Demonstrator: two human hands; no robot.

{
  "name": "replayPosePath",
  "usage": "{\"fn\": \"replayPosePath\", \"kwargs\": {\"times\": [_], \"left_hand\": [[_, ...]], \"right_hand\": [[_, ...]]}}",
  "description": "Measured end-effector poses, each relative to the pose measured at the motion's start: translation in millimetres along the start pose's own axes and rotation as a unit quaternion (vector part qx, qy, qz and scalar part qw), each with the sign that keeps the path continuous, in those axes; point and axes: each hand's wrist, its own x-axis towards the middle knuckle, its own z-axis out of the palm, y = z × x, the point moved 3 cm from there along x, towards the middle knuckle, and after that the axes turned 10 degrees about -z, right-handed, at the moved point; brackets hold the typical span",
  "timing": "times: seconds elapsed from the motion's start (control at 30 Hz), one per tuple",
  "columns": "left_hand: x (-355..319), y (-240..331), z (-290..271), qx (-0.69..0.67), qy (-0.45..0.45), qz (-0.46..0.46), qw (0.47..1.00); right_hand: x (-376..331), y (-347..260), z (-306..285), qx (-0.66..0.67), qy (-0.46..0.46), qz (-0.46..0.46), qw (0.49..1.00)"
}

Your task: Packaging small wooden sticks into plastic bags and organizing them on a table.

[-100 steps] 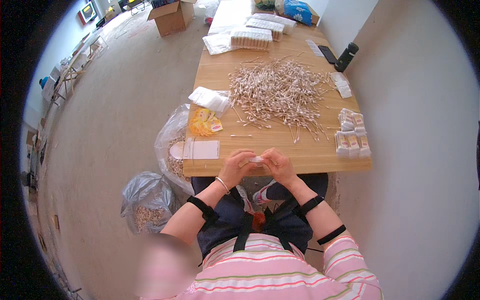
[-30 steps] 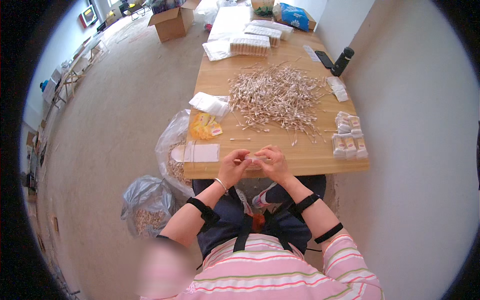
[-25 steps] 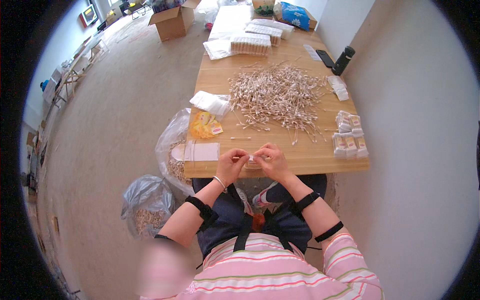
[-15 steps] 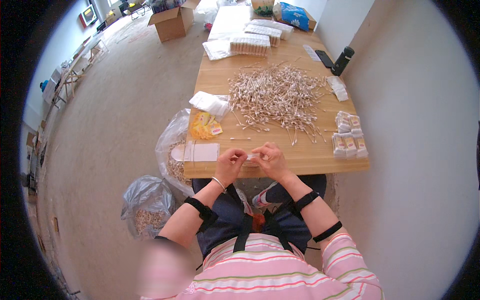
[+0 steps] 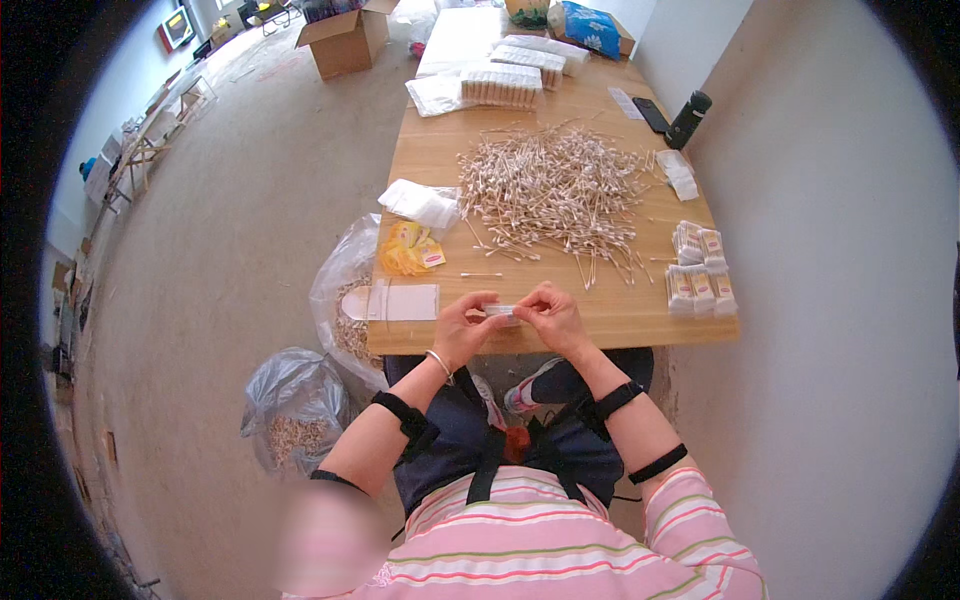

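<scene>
Near the front edge of the wooden table (image 5: 620,310), my left hand (image 5: 462,328) is closed round one end of a small clear packet of cotton swabs (image 5: 501,311). My right hand (image 5: 556,322) pinches the packet's other end between thumb and fingers. Both hands partly hide it. Just beyond them lies a single cotton swab (image 5: 482,275). A large loose heap of cotton swabs (image 5: 555,190) spreads farther back. Left of my left hand is a white card-like sheet (image 5: 410,303), with yellow printed cards (image 5: 408,252) and white plastic bags (image 5: 418,204) behind it.
Filled swab packs (image 5: 700,290) stand at the right edge; a black bottle (image 5: 688,120) and phone (image 5: 651,116) sit behind. Bundled packs (image 5: 500,87) lie at the back. Swab-filled plastic bags (image 5: 295,395) stand on the floor, left, with a cardboard box (image 5: 345,48) farther off.
My left fingers have shifted from a pinch to a wider grip round the packet's left end. My right hand has moved slightly right, and more of the packet shows between them.
</scene>
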Motion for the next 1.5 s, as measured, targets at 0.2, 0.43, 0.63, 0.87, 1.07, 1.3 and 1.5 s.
{"fn": "replayPosePath", "kwargs": {"times": [0.2, 0.43, 0.63, 0.87, 1.07, 1.3, 1.5], "left_hand": [[3.6, -8.0, -2.0, 0.064, -0.039, -0.002, 0.997], [12.7, -4.8, 2.7, 0.082, -0.023, -0.075, 0.994], [21.0, -23.2, 1.1, -0.067, -0.069, -0.118, 0.988], [23.0, -21.5, 2.8, -0.116, -0.104, -0.135, 0.978], [18.8, -18.2, 4.4, -0.11, -0.097, -0.133, 0.98], [13.0, -28.7, -15.0, -0.113, -0.049, -0.107, 0.987], [-23.2, 47.2, 1.0, 0.318, 0.055, 0.234, 0.917]], "right_hand": [[-0.2, -5.4, 10.8, -0.011, -0.051, 0.02, 0.998], [-3.7, 14.8, 16.8, 0.104, -0.04, 0.123, 0.986], [-5.4, 14.2, 17.2, 0.255, -0.025, 0.211, 0.943], [-5.5, 19.3, 13.8, 0.315, -0.038, 0.239, 0.918], [-7.5, 15.3, 15.0, 0.24, -0.033, 0.179, 0.953], [1.6, 2.4, 0.8, 0.237, 0.029, 0.24, 0.941], [0.3, 1.9, -1.1, 0.277, 0.009, 0.301, 0.912]]}}
